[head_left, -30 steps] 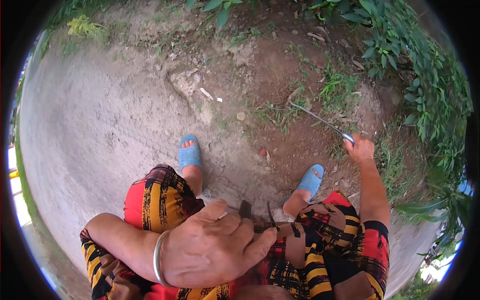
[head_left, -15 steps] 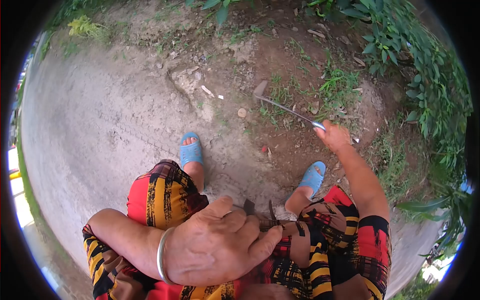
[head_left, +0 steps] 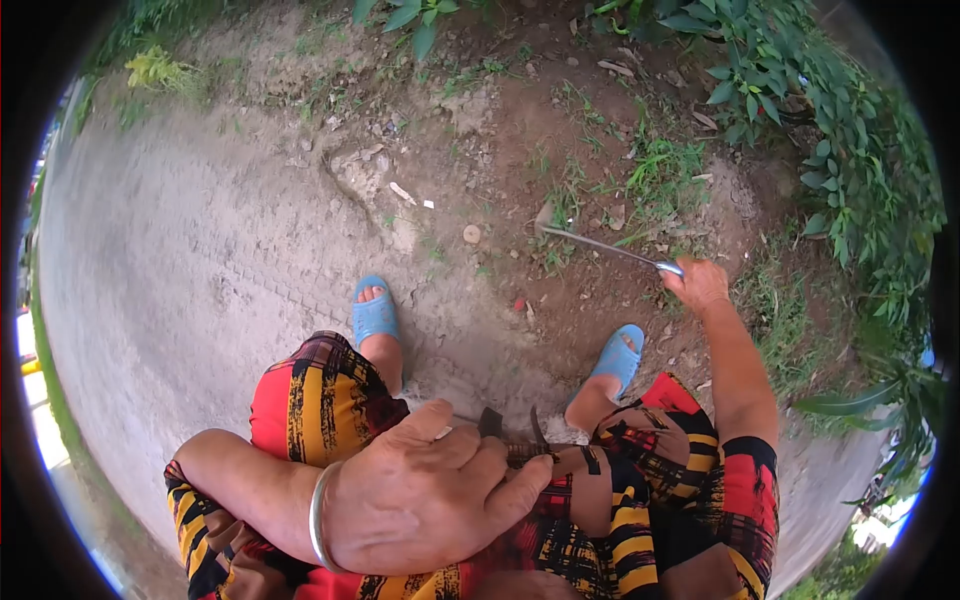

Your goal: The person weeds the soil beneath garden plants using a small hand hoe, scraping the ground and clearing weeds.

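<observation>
In my right hand [head_left: 697,285] is the handle of a hand hoe [head_left: 605,246]. Its thin metal shaft reaches left, and its small blade [head_left: 545,215] is at the soil beside tufts of grass. My left hand [head_left: 425,490], with a silver bangle [head_left: 317,515] on the wrist, is over my lap with its fingers bent. The fingertips are partly hidden, and I cannot make out what they hold. Just beyond those fingers, two dark narrow pieces [head_left: 490,421] stick out near the patterned clothing [head_left: 325,400].
Blue slippers [head_left: 375,315] are on my feet, planted wide. Leafy bushes [head_left: 790,110] line the right side, with grass tufts [head_left: 665,170] below. Pale scraps [head_left: 402,193] and a round disc [head_left: 471,234] lie on the dirt. Hard grey ground [head_left: 160,230] spreads left.
My right hand has moved a little right and down. The hoe's blade has come nearer to me and rightward across the soil. My left hand is nearly where it was.
</observation>
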